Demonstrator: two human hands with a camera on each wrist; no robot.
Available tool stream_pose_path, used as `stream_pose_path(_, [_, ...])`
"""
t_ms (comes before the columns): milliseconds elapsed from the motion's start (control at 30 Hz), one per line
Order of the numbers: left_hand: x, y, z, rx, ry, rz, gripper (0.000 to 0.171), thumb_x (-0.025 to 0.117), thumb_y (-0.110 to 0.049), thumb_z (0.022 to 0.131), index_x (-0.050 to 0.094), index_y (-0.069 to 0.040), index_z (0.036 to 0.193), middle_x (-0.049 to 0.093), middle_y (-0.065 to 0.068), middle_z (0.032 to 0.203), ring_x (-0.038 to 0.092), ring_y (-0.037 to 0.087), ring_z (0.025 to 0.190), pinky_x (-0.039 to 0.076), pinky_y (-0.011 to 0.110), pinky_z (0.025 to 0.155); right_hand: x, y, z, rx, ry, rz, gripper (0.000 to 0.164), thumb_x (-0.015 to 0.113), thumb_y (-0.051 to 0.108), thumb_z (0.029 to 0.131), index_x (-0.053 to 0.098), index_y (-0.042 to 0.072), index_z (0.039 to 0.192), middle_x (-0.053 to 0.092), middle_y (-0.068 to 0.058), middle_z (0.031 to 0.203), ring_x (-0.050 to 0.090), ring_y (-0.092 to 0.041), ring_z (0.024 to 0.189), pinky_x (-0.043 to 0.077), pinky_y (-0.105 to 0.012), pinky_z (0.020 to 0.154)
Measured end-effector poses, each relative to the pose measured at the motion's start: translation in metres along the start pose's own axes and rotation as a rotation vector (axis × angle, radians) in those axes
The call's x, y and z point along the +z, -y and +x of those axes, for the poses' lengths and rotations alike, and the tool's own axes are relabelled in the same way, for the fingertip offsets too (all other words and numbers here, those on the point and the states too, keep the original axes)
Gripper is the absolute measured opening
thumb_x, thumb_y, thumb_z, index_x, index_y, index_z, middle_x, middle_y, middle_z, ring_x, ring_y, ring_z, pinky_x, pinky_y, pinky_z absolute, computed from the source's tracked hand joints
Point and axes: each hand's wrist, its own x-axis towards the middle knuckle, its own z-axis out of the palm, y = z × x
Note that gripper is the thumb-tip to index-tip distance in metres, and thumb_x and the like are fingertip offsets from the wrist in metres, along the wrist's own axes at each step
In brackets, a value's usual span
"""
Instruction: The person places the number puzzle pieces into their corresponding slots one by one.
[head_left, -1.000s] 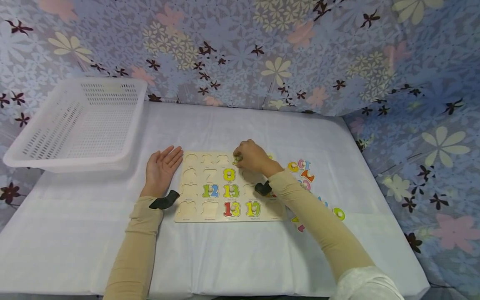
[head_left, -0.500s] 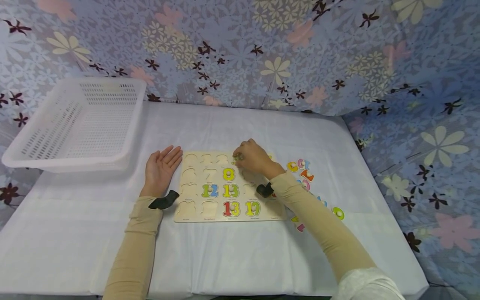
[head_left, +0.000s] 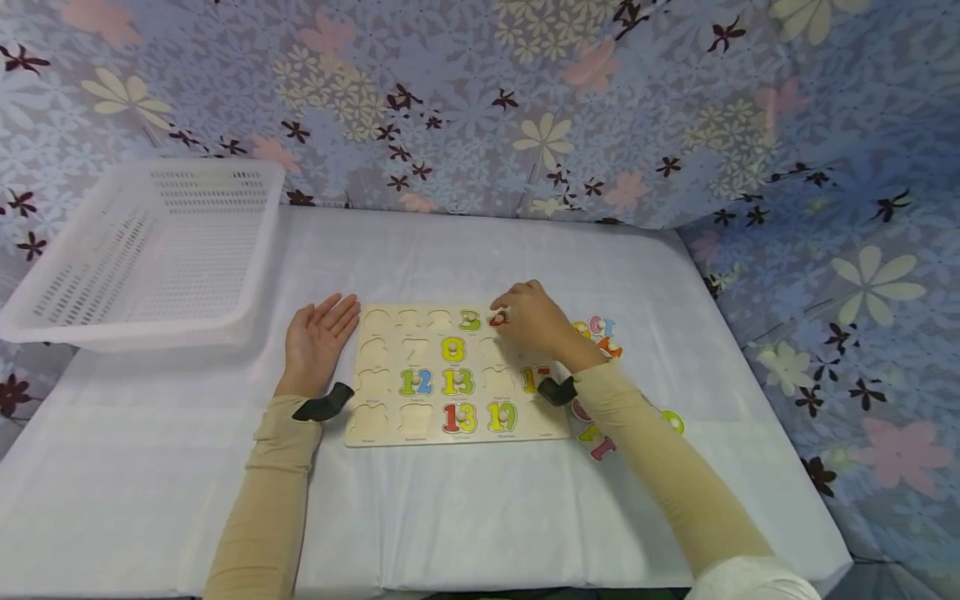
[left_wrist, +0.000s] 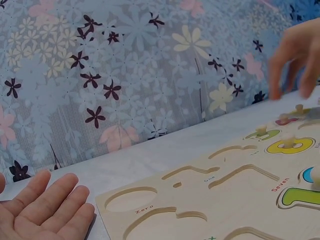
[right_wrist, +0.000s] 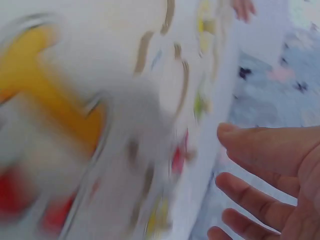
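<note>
A wooden number puzzle board (head_left: 397,440) lies flat on the table, with several knobbed number pieces seated in its recesses. My left hand (head_left: 313,343) rests palm up beside the board's left edge, fingers straight and holding nothing. Above the far right part of the board is my right hand (head_left: 538,321). Its thumb and fingers are apart in the right wrist view, with nothing between them. A green 3 (head_left: 469,320) sits in the top row, and a red piece (head_left: 498,317) next to it is partly covered by the right hand. Further down are a yellow 8 (head_left: 452,349) and a green-and-blue 12 (head_left: 416,382).
Loose number pieces lie right of the board, among them an orange one (head_left: 610,347), a pink one (head_left: 602,450) and a green one (head_left: 672,422); the right forearm covers some. A white plastic basket (head_left: 258,250) stands at the far left. Floral cloth (head_left: 450,108) hangs behind the table.
My right hand has come away from the green 3 and shifted right, leaving that piece in its recess and uncovering the red piece. The left hand stays at the board's edge.
</note>
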Motion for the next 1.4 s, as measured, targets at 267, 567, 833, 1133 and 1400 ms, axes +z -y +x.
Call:
stream_pose_path(267, [0.000,0.001,-0.001,0.002,0.018,0.006,0.052,0.019,-0.029,0.108,0.019,-0.003,0.153,0.021,0.017,0.157,0.026,0.027,0.142,0.026,0.033,0.114,-0.035,-0.056,-0.079,0.175,-0.100,0.062,0.035,0.074,0.010,0.086,0.067,0.002,0.120,0.057,-0.020,0.121,0.036,-0.042,0.124,0.037,-0.060,0.100])
stream_pose_path(567, [0.000,0.002,-0.002,0.004,0.025,0.000,0.052,0.018,-0.029,0.108,0.018,-0.003,0.153,0.019,0.017,0.158,0.025,0.027,0.142,0.026,0.033,0.114,-0.056,-0.100,-0.152,0.302,-0.105,0.035,0.037,0.070,0.004,0.087,0.063,-0.002,0.123,0.052,-0.029,0.127,0.032,-0.052,0.122,0.032,-0.067,0.097])
stream_pose_path(833, [-0.002,0.002,-0.003,0.019,0.014,0.023,0.052,0.022,-0.030,0.108,0.022,-0.002,0.152,0.040,0.016,0.148,0.031,0.027,0.140,0.030,0.034,0.113,-0.050,-0.098,-0.201,0.396,0.031,0.028,0.037,0.074,0.016,0.086,0.066,-0.003,0.116,0.063,-0.021,0.104,0.044,-0.048,0.110,0.037,-0.065,0.092])
stream_pose_path(1133, [-0.004,0.001,-0.001,0.015,0.034,-0.029,0.052,0.022,-0.029,0.108,0.018,-0.002,0.153,0.036,0.016,0.151,0.026,0.029,0.142,0.027,0.034,0.114,-0.044,-0.088,-0.219,0.390,0.049,0.007,0.043,0.081,0.019,0.078,0.067,-0.005,0.111,0.065,-0.018,0.099,0.049,-0.047,0.104,0.039,-0.064,0.090])
stream_pose_path(1400, [-0.004,0.002,-0.002,0.019,0.044,-0.036,0.052,0.025,-0.029,0.108,0.019,-0.001,0.152,0.043,0.018,0.146,0.027,0.029,0.142,0.027,0.035,0.114,-0.039,-0.084,-0.222,0.392,0.005,0.007,0.036,0.080,0.012,0.078,0.068,-0.006,0.107,0.063,-0.018,0.098,0.053,-0.043,0.099,0.043,-0.060,0.085])
